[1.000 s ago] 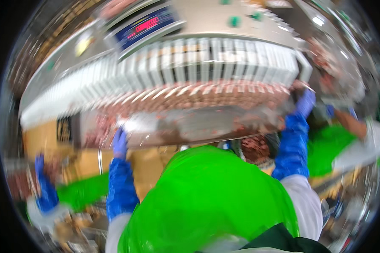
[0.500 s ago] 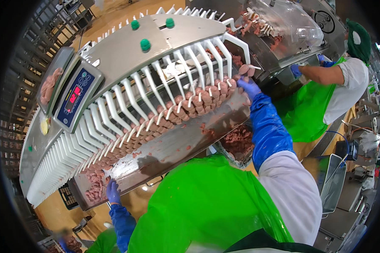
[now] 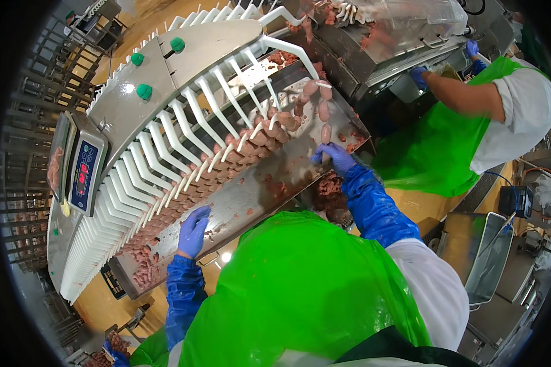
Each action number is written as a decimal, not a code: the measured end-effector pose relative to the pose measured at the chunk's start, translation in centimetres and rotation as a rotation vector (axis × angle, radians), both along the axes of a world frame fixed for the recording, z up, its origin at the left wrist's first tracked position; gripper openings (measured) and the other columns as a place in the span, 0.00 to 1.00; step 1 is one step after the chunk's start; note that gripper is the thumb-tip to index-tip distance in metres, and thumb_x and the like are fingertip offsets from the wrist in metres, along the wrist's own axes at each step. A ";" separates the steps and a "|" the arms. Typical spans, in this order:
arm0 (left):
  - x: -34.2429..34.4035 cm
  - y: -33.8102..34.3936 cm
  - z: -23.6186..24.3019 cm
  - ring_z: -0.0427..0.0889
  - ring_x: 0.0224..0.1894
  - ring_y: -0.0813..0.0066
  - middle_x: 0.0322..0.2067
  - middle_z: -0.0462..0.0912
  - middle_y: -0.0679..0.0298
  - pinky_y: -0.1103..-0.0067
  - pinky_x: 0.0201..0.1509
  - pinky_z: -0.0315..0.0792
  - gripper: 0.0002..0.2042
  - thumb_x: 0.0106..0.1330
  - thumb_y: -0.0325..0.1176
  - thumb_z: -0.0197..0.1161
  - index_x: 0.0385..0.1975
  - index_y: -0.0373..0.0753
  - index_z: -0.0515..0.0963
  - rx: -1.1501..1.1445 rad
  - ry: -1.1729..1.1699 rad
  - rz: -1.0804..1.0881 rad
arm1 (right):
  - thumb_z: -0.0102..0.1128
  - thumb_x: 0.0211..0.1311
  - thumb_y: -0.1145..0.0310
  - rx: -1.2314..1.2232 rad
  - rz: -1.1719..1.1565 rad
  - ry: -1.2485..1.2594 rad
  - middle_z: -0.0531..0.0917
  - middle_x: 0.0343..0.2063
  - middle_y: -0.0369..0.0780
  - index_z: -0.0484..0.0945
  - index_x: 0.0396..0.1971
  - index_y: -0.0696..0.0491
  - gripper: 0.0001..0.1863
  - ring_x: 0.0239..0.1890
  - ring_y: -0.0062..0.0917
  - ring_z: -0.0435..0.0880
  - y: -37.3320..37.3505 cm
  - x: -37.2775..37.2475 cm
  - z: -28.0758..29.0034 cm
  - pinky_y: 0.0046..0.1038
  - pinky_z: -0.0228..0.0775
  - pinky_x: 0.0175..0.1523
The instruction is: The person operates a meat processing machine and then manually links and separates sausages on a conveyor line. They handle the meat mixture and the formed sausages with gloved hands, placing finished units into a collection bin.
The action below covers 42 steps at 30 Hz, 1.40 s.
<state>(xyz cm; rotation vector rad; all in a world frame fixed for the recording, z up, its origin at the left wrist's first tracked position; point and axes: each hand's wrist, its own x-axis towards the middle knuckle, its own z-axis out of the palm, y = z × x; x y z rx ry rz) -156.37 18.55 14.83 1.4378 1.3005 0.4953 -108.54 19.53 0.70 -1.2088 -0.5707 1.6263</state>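
Sausage string (image 3: 323,111) ran from the tip of the outermost white hook (image 3: 291,48) down to the right grip (image 3: 339,159), over the far-right end of a metal tray (image 3: 229,208). Links lay straight ahead of that grip, away from the body; their long axis ran nearly in line with the reach, hook tip to fingers. A second length sagged leftward from the same tip toward the next hooks. Right hand much nearer; left well apart.

Right grip: fingers curled in at the lowest visible link, seemingly with hold of its end; how firmly, could not tell. Left grip (image 3: 193,233): fingers loosely extended, nothing held that showed, over the tray's front part, short of the hung sausages (image 3: 226,168).

Materials: links plump, pinkish-brown, smooth and moist-looking, rounded ends, narrow pinches between. Hooks smooth, white, bent rods, ranked along a curved edge. Tray flat, shiny, smeared, dotted with meat scraps; loose sausages (image 3: 146,266) heaped at its left end. Gloves thin, violet; sleeves (image 3: 376,205) blue, crinkled, glossy; apron (image 3: 300,275) green, slick.
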 end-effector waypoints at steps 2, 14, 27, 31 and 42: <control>4.8 1.3 2.1 0.76 0.54 0.70 0.51 0.79 0.59 0.74 0.60 0.68 0.16 0.69 0.31 0.55 0.55 0.35 0.74 0.043 0.025 -0.170 | 0.53 0.67 0.61 0.237 0.100 -0.141 0.78 0.27 0.37 0.77 0.31 0.57 0.14 0.34 0.23 0.80 0.7 2.5 2.1 0.24 0.72 0.41; 33.1 14.8 14.7 0.78 0.41 0.77 0.40 0.82 0.63 0.75 0.47 0.74 0.14 0.70 0.38 0.57 0.45 0.34 0.77 0.276 -0.624 -0.595 | 0.55 0.67 0.62 0.758 0.419 -0.788 0.76 0.22 0.37 0.77 0.32 0.56 0.12 0.24 0.23 0.74 4.9 4.7 39.3 0.27 0.69 0.32; 17.7 4.3 -0.8 0.77 0.27 0.71 0.26 0.78 0.63 0.75 0.33 0.73 0.09 0.66 0.32 0.53 0.37 0.34 0.76 -0.284 -0.596 -0.255 | 0.52 0.60 0.55 -0.064 0.727 -1.645 0.80 0.47 0.39 0.80 0.41 0.45 0.15 0.50 0.36 0.79 1.3 -2.1 7.0 0.48 0.69 0.54; 16.1 3.9 4.5 0.78 0.35 0.70 0.36 0.79 0.60 0.72 0.32 0.75 0.18 0.65 0.34 0.51 0.52 0.32 0.70 -0.431 -0.852 -0.128 | 0.51 0.62 0.53 0.041 0.885 -1.630 0.74 0.58 0.40 0.80 0.45 0.44 0.17 0.59 0.35 0.72 -0.8 3.9 -0.8 0.44 0.67 0.60; 24.3 4.7 1.0 0.81 0.36 0.65 0.36 0.82 0.55 0.74 0.42 0.75 0.20 0.66 0.45 0.57 0.45 0.32 0.77 0.030 -0.027 -0.844 | 0.59 0.62 0.49 0.399 1.009 -0.586 0.79 0.50 0.43 0.71 0.57 0.56 0.31 0.52 0.26 0.75 -1.0 -2.7 9.5 0.31 0.64 0.61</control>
